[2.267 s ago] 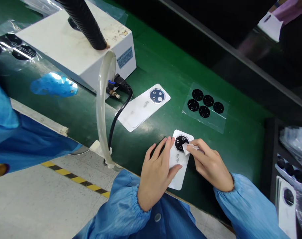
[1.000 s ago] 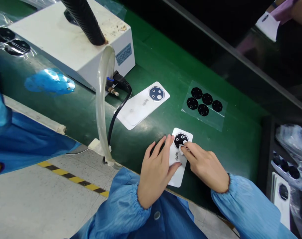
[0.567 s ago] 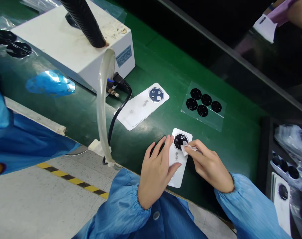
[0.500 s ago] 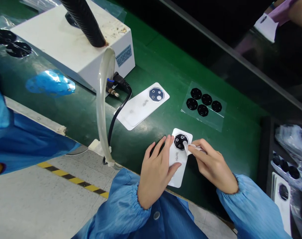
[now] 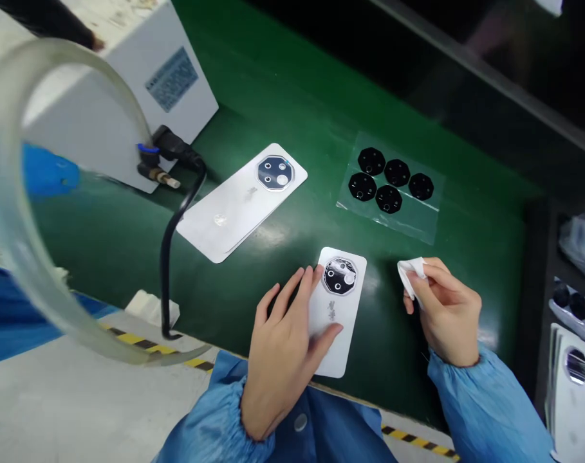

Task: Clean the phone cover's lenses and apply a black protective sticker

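Left hand: at 6 o'clock, fingers spread wide and holding nothing, with your thumb lying across the lower part of the card; a flat, even press like this keeps the card from creeping
Right hand: at 4 o'clock, lifted well clear of the card, fingers narrowed in a pinch on the wipe
White wipe: folded small and gripped at its corner; keep the clean fold outward so nothing dirty reaches the lens
White card: at 5 o'clock on the bench, under your left hand, tilted slightly toward 1 o'clock
Black octagonal lens piece: seated at the card's top end, face open and catching glare; check that glare for streaks
Second white card: at 10 o'clock, well apart, with a camera-shaped plate at its top end
Clear film sheet: at 2 o'clock, carrying five black octagons
Nearby: white machine at 10 o'clock, with a clear tube and black cable; stacked white cards at 4 o'clock
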The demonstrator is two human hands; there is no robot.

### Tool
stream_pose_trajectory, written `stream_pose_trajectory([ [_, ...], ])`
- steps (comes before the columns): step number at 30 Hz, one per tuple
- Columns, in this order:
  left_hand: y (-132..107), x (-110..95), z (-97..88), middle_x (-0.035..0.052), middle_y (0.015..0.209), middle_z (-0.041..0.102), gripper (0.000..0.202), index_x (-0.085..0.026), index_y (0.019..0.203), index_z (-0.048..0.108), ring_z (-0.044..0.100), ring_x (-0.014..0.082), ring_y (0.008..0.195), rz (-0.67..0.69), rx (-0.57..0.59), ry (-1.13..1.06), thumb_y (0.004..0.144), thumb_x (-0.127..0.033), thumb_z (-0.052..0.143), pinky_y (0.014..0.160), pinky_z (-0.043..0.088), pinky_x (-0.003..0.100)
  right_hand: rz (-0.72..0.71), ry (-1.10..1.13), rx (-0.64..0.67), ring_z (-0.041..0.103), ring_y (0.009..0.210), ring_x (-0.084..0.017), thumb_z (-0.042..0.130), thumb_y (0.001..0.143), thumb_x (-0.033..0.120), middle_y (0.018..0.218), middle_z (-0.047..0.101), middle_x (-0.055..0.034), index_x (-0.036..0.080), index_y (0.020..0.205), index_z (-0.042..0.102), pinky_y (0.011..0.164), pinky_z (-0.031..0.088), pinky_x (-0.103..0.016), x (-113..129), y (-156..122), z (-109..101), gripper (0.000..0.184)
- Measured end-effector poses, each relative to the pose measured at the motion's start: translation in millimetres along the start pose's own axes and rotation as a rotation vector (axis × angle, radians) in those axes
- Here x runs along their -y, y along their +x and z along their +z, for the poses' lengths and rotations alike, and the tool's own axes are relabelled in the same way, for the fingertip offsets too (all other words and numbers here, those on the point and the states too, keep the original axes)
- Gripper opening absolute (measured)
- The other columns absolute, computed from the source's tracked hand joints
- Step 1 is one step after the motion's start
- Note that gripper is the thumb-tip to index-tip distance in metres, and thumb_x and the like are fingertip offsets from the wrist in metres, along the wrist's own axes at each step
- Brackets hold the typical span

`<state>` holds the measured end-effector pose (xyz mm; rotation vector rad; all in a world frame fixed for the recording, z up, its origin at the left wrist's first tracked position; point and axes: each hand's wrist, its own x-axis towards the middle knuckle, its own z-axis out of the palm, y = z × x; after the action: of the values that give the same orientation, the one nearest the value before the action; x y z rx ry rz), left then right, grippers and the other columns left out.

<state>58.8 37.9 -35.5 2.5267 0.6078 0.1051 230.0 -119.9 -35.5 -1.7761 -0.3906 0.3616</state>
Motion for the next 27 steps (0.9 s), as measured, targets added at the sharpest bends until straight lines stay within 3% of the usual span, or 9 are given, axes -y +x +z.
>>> stream_pose_trajectory([
  [5, 0.8, 0.0, 0.8, 0.0088, 0.137, 0.054, 0.074, -0.015, 0.144, 0.032, 0.048, 0.0257, 0.123, -0.033, 0.0, 0.051, 0.083, -0.043, 0.063, 0.105, 0.025, 0.036, 0.005, -0.021, 0.0, 0.053, 0.054, -0.009, 0.067, 0.083, 0.011, 0.097, 0.055, -0.0043, 0.02, 0.093, 0.072, 0.035, 0.038, -0.025, -1.6, -4.2, -2.6, 0.015],
  [11, -1.1, 0.4, 1.5, 0.0085, 0.133, 0.058, 0.074, -0.016, 0.143, 0.032, 0.049, 0.0271, 0.122, -0.046, -0.018, 0.057, 0.082, -0.043, 0.063, 0.103, 0.028, 0.037, -0.08, -0.209, 0.025, 0.053, 0.055, -0.01, 0.063, 0.083, 0.007, 0.094, 0.058, -0.0049, 0.022, 0.097, 0.072, 0.038, 0.038, -0.025, 7.0, -11.9, 1.1, 0.023],
  [16, -2.2, 1.3, 3.2, 0.0068, 0.13, 0.061, 0.081, -0.018, 0.146, 0.026, 0.05, 0.0269, 0.12, -0.04, -0.011, 0.048, 0.08, -0.044, 0.066, 0.103, 0.028, 0.038, -0.38, -0.527, 0.247, 0.059, 0.071, -0.015, 0.054, 0.082, -0.002, 0.098, 0.06, -0.006, 0.022, 0.106, 0.065, 0.053, 0.046, -0.027, 18.6, -23.8, 18.2, 0.035],
  [20, -2.9, 1.0, 3.5, 0.0076, 0.129, 0.061, 0.08, -0.016, 0.145, 0.028, 0.05, 0.0262, 0.117, -0.031, -0.018, 0.053, 0.081, -0.046, 0.065, 0.103, 0.028, 0.038, -0.644, -0.756, 0.437, 0.06, 0.075, -0.018, 0.048, 0.086, 0.001, 0.098, 0.065, -0.0097, 0.014, 0.108, 0.062, 0.052, 0.046, -0.027, 15.9, -29.4, 33.8, 0.029],
  [27, -2.2, 0.3, 2.2, 0.0115, 0.131, 0.059, 0.07, -0.011, 0.139, 0.04, 0.049, 0.0258, 0.119, -0.024, -0.018, 0.079, 0.084, -0.049, 0.061, 0.103, 0.028, 0.037, -0.79, -0.827, 0.486, 0.059, 0.078, -0.021, 0.043, 0.089, 0.004, 0.096, 0.065, -0.0138, 0.008, 0.107, 0.061, 0.055, 0.049, -0.029, 12.7, -22.9, 41.5, 0.026],
])
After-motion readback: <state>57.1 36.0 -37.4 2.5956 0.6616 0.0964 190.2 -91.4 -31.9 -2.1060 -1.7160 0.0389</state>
